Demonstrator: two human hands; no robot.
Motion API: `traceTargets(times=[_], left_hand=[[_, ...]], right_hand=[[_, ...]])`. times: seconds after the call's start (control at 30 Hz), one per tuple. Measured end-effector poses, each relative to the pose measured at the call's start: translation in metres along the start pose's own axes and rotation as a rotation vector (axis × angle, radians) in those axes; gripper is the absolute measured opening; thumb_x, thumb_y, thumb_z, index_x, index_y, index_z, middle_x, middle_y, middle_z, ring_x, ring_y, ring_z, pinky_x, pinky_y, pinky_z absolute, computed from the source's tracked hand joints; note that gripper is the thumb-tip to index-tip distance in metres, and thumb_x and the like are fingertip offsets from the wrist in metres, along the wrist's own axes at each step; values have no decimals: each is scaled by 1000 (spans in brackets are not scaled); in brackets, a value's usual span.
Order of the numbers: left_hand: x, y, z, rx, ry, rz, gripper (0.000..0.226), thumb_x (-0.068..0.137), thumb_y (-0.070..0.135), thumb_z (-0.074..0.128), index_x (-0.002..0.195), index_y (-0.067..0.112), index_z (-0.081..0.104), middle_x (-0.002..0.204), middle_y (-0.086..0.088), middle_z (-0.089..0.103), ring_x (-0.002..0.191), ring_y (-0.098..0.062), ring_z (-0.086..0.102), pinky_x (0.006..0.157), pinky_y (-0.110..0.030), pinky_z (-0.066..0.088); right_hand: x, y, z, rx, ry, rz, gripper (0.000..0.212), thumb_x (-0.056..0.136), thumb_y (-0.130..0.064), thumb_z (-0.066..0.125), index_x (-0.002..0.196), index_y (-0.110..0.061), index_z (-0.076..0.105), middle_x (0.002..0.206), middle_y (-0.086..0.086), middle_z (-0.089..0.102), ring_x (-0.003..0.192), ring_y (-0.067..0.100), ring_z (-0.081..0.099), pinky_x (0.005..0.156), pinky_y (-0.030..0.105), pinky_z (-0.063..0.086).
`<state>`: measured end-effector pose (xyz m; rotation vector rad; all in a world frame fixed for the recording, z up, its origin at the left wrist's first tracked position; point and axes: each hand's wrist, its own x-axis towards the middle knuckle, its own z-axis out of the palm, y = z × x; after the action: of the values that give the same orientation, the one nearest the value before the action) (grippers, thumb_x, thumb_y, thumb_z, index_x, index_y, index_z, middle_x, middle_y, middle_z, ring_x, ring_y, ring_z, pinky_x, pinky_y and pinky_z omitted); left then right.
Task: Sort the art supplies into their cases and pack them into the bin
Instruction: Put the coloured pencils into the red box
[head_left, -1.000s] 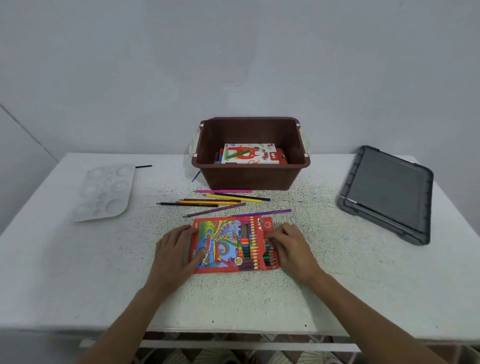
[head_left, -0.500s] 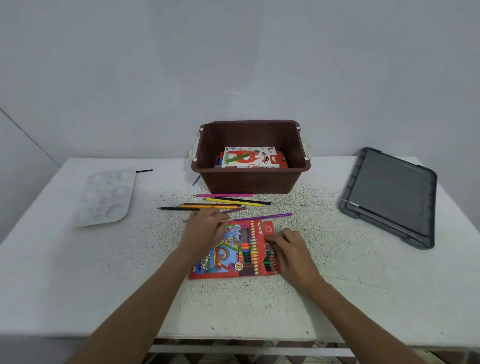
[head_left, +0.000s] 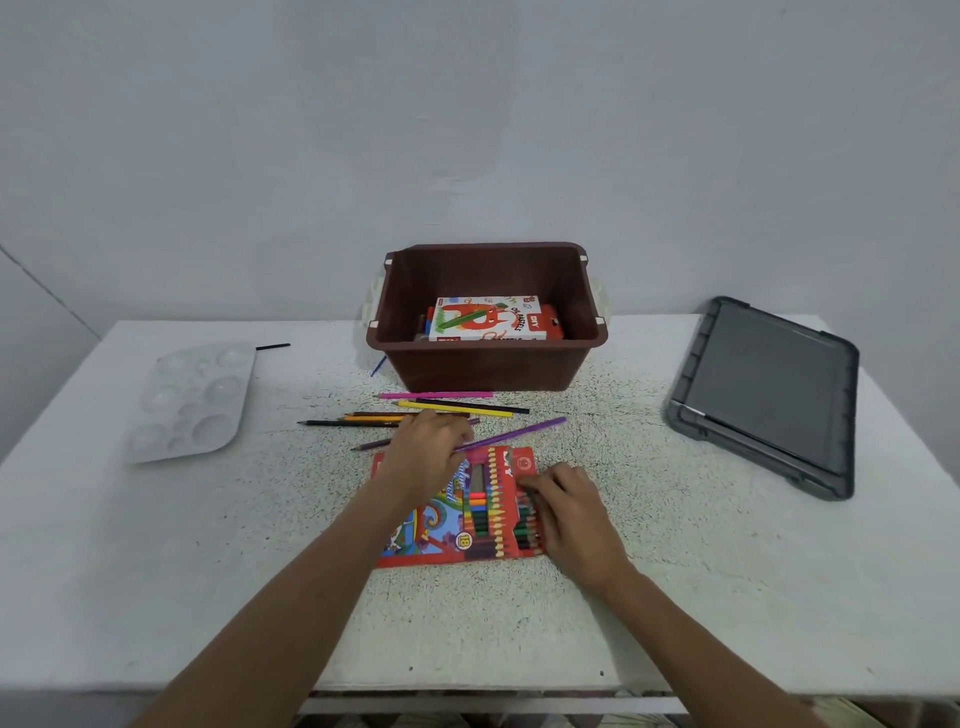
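Observation:
A red coloured-pencil case (head_left: 441, 525) lies flat near the table's front, with pencils showing in its right half. My right hand (head_left: 571, 512) holds the case's right edge, fingers curled onto the pencils inside. My left hand (head_left: 423, 449) is over the case's top left corner and pinches the near end of a purple pencil (head_left: 524, 430), which slants up to the right. Several loose pencils (head_left: 457, 408) lie between the case and the brown bin (head_left: 483, 364). Inside the bin is an oil pastels box (head_left: 488, 318).
A white paint palette (head_left: 192, 400) sits at the left with a short black stick (head_left: 272, 346) behind it. The grey bin lid (head_left: 769, 395) lies at the right. A blue pencil (head_left: 378, 366) pokes out beside the bin's left corner.
My left hand left the case's left edge and reached forward to the loose pencils, and now has the purple pencil's end, which has tilted. My right hand stayed on the case.

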<state>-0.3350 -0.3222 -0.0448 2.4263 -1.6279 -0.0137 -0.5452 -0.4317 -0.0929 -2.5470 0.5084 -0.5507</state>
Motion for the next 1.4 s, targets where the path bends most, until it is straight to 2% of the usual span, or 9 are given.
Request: traceTargets(times=[0.07,0.23,0.47,0.63,0.77,1.07,1.17,1.27,1.4], left_hand=[[0,1,2,47,16,37,30,95,22,59,124,20,64,116,0,66,111,-25,55,92,-40,40],[-10,1,6,-11,181,35,17,90,14,63,106,19,68,101,-1,67,95,-23,62,81,-39,46],[-17,21,-8,-692,186,-149,12,86,12,74,92,17,65,88,10,68,81,3,66,76,-18,55],[-21,32,-18,-1056,176,-306,12,84,11,75,95,8,70,84,0,75,80,-11,72,71,-26,59],[-23,36,-19,-1138,148,-336,18,83,9,77,96,6,65,82,-4,75,80,-20,74,76,-36,60],[-39,26,-16,-1112,125,-436,16,87,23,73,99,16,64,93,0,74,91,-17,72,73,-31,60],[-57,3,-5,-869,182,-491,24,87,36,71,106,25,62,106,7,66,96,-13,68,72,-31,60],[-77,-26,11,-480,222,-443,40,85,56,62,114,29,57,118,6,58,105,-9,53,87,-36,52],[-103,-39,21,-330,254,-447,60,86,64,47,129,22,53,136,-4,54,119,-21,53,98,-48,47]], right_hand=[[0,-1,-1,-8,0,1,33,95,-32,41,119,-18,60,103,-2,53,93,13,45,79,24,37],[0,-2,-5,0,-11,15,32,96,-29,42,120,-18,60,104,-4,54,93,11,44,80,23,36],[30,-29,-15,165,155,194,21,100,-26,51,117,-18,61,103,-8,56,97,8,51,84,26,43],[44,-43,-19,120,127,98,23,95,-22,59,117,-15,64,103,-2,57,96,13,50,82,27,41],[43,-46,-20,130,149,53,21,95,-19,61,113,-12,66,99,-2,57,92,13,51,79,26,42],[37,-18,-27,20,148,2,15,93,-15,62,105,-10,69,94,1,63,85,15,53,74,28,44],[28,18,-41,-103,133,34,15,89,-8,66,103,-8,71,91,3,64,78,15,49,68,28,39],[17,51,-64,-255,136,44,13,87,-7,69,100,-7,72,87,4,64,71,20,49,63,30,36],[6,81,-95,-408,164,7,9,85,0,70,94,0,72,82,12,66,68,28,56,61,30,39]])
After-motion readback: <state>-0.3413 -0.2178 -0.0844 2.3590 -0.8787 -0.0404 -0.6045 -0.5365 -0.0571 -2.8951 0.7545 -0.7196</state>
